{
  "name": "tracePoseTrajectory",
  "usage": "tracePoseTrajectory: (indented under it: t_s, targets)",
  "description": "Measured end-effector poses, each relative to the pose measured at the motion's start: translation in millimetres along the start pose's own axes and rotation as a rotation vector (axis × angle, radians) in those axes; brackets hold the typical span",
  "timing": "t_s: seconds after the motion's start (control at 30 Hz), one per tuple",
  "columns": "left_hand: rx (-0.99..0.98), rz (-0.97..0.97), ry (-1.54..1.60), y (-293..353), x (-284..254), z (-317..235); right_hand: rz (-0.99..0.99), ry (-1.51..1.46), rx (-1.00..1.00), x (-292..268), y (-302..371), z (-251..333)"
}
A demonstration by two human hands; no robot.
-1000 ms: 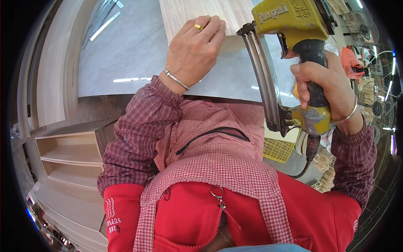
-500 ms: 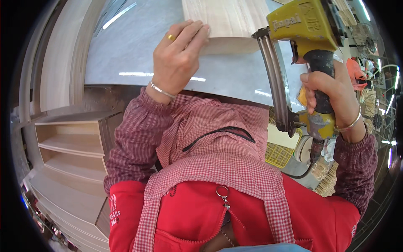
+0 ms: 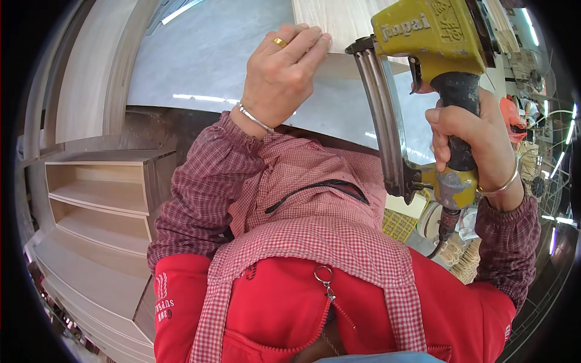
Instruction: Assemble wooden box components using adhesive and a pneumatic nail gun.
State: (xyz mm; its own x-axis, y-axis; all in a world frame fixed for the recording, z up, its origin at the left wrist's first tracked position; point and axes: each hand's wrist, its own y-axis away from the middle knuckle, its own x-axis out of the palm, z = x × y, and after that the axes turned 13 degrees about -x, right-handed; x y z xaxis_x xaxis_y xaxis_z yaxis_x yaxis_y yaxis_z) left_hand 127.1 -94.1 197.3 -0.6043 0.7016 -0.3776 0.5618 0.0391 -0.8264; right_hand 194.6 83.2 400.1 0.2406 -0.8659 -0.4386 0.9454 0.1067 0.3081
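My right hand (image 3: pixel 475 130) is wrapped round the black grip of a yellow nail gun (image 3: pixel 399 30), thumb across the handle. Its long metal magazine slants down toward me, and an air hose (image 3: pixel 446 230) joins the handle's lower end. The nose of the tool is at the near edge of a pale wooden piece (image 3: pixel 342 18); whether they touch I cannot tell. My left hand (image 3: pixel 281 75), with a ring and a bracelet, has its bent fingers closed at that piece's near left corner. The far part of the wooden piece is out of view.
The piece lies on a shiny grey-blue worktable (image 3: pixel 200 66). Long boards (image 3: pixel 91 78) stand at the left, above an open wooden shelf unit (image 3: pixel 100 187). Down to the right are a yellow plastic basket (image 3: pixel 399 225) and bundled wooden parts (image 3: pixel 466 260).
My left hand and the wooden piece have shifted to the right in the picture. The nail gun has come slightly left, its nose now closer to my left fingers.
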Motion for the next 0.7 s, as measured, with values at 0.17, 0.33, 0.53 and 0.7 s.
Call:
tracePoseTrajectory:
  t_s: [0.17, 0.33, 0.53, 0.7]
  targets:
    - [-0.003, -0.01, 0.018, 1, 5, -1, 0.016, 0.018, 0.032, -5, 0, 0]
    - [-0.131, -0.048, 0.141, 4, 4, -4, 0.037, 0.09, 0.051, -9, 0, 2]
    - [-0.552, 0.034, 0.424, 22, -3, -4, 0.03, 0.067, 0.053, -6, 2, 1]
    - [-0.517, 0.088, 0.471, 26, 4, 1, 0.006, 0.023, 0.057, -9, 3, -2]
